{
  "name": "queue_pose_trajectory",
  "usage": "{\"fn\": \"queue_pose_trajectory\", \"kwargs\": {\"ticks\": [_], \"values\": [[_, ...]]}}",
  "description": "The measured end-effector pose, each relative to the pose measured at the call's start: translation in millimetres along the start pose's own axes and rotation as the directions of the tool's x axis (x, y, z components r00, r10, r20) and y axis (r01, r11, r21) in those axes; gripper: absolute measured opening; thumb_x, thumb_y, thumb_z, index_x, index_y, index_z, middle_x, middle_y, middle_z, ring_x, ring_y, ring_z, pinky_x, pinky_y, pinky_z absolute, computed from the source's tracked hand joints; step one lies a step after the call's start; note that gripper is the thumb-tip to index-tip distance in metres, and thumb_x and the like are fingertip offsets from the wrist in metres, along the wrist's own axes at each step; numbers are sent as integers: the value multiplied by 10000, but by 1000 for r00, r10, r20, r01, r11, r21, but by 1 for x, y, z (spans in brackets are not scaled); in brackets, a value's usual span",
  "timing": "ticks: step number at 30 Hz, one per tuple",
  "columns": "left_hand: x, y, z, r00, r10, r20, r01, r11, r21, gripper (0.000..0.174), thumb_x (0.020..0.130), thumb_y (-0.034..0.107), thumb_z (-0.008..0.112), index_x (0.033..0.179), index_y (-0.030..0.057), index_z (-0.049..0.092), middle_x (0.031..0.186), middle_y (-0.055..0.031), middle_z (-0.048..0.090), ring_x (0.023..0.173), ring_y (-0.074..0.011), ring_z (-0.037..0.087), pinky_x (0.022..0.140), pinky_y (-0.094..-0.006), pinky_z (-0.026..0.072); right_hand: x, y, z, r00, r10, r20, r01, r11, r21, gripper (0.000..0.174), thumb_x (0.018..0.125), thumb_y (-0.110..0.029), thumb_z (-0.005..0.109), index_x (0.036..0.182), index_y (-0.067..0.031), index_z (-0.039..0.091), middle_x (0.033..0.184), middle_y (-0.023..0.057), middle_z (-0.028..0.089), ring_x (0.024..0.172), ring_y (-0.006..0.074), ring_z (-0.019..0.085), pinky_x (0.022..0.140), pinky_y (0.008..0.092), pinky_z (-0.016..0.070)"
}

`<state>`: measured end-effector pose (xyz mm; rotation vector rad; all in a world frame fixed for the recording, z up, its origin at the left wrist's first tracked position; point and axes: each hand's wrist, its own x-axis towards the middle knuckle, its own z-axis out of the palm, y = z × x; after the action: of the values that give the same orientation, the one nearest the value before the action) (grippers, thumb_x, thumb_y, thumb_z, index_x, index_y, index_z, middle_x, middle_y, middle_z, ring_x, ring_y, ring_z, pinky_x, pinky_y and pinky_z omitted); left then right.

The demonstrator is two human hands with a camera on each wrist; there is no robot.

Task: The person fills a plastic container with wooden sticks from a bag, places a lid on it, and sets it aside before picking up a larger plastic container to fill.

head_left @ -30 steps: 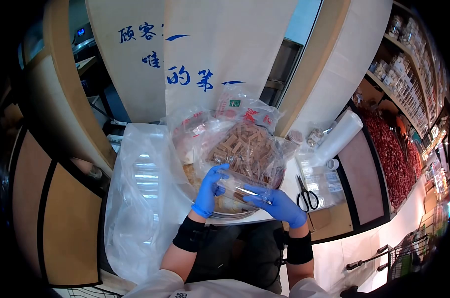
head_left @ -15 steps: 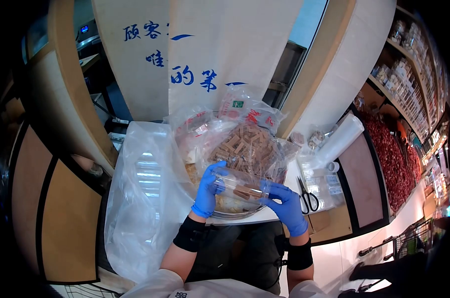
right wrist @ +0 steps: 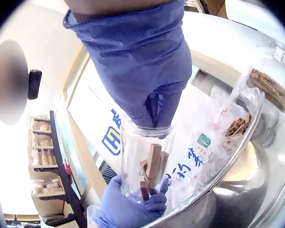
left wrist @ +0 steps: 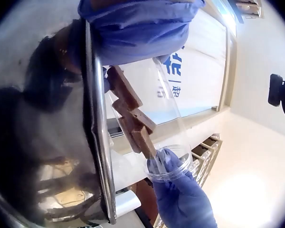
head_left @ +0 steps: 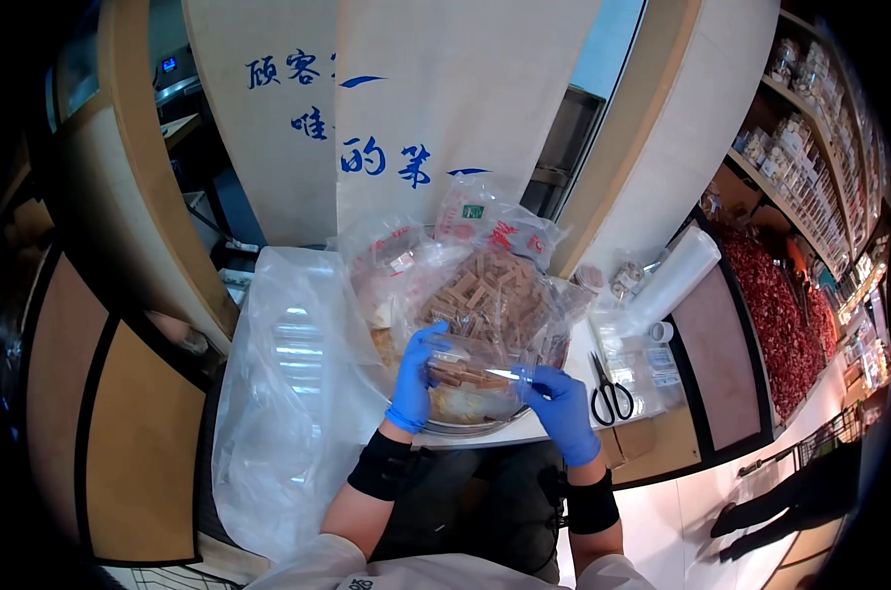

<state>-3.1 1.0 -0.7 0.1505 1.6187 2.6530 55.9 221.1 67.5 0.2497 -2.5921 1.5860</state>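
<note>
My gloved left hand (head_left: 413, 379) grips a clear plastic jar (head_left: 475, 362), which lies on its side in the head view, fingers wrapped round the closed end. Inside the jar are several brown bars (right wrist: 154, 161), stacked at angles. My gloved right hand (head_left: 560, 408) is at the jar's mouth; in the right wrist view its fairly straight fingers (right wrist: 159, 114) reach just into the threaded rim, short of the bars. Behind the jar, a clear bag (head_left: 499, 295) full of similar brown bars rests in a large round metal basin (left wrist: 92, 118).
Clear plastic sheeting (head_left: 278, 393) covers the table's left side. Black-handled scissors (head_left: 610, 398), a plastic roll (head_left: 676, 277) and a small white cap (head_left: 660, 331) lie to the right. Fabric curtains (head_left: 445, 88) hang behind. A person's dark-clothed legs (head_left: 809, 497) show at lower right.
The right fingers, deep along the jar a second ago, have drawn back to its mouth. The bars inside show further toward the left hand. At lower right, a passer-by has come into view.
</note>
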Motion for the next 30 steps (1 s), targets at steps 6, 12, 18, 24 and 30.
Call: {"fn": "queue_pose_trajectory", "kwargs": {"ticks": [6,12,18,24,30], "values": [[1,-3,1,999,33,-28,-33,999,1,501,875,427,486,1279,143,573,1028,15,576,914,-81,535,694,-231,415,-1,3,-10,951,-121,285,156,982,-103,307,949,-89,557,1245,-59,633,1144,80,687,973,208,650,900,326,493],[1,-5,-1,994,107,26,-110,988,104,535,855,457,500,1285,151,588,1035,9,580,890,-65,496,649,-189,309,6,16,-17,768,-208,605,128,977,173,387,988,-79,496,1371,-22,502,1404,92,518,1279,204,491,1111,312,315],[-3,-1,4,983,182,22,-183,981,66,574,866,480,489,1323,139,555,1058,1,570,919,-64,489,641,-184,308,1,25,-19,828,-137,544,-356,621,699,462,955,-39,538,1382,92,420,1388,172,501,1287,246,487,1110,327,341],[-9,4,10,937,337,91,-345,932,106,658,865,519,510,1314,38,531,1145,-54,563,1053,-148,509,894,-275,376,-2,21,-22,816,-107,569,-366,666,650,446,943,-22,531,1358,111,437,1381,200,504,1256,289,524,1069,356,407],[-7,-3,6,935,330,132,-348,926,145,670,868,527,534,1306,21,526,1224,-72,552,1115,-181,491,995,-326,337,2,25,-16,832,-161,532,-88,907,413,333,976,-118,532,1278,11,584,1331,124,569,1221,231,541,1056,340,399]]}}
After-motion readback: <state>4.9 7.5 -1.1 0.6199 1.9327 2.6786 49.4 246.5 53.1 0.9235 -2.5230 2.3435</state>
